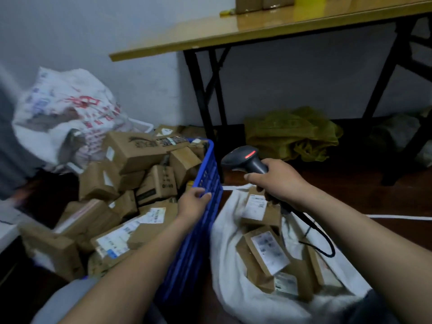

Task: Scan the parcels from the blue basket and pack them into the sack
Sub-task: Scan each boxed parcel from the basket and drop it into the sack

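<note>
A person's left hand point(192, 202) hooks its curled fingers over the rim of the blue basket point(208, 169), holding its near wall. The right hand point(279, 181) is clenched around the handle of a black barcode scanner point(243, 157), whose head sticks out beyond the thumb with a red light glowing on top. The scanner's black cable point(320, 232) loops down from under the right hand.

To the outside of the left hand, brown cardboard parcels point(138, 153) are heaped high in the basket and spill over its far edge, many showing white labels. Directly beneath the right hand the white sack point(236, 298) lies open on the dark floor, with several labelled packed parcels point(268, 251) inside. The basket wall stands between the two hands, separating the heap from the sack.

Beyond the left hand, behind the heap, a bulging white bag with red print point(67, 106) leans by the wall. Beyond the right hand, a crumpled green bag point(292, 134) sits under a folding table point(233, 33) with black legs point(201, 94). One leg stands just behind the basket's far corner. A white cord point(397, 217) runs along the floor outside the right forearm. A grey sleeve point(70, 300) shows at the left upper arm.
</note>
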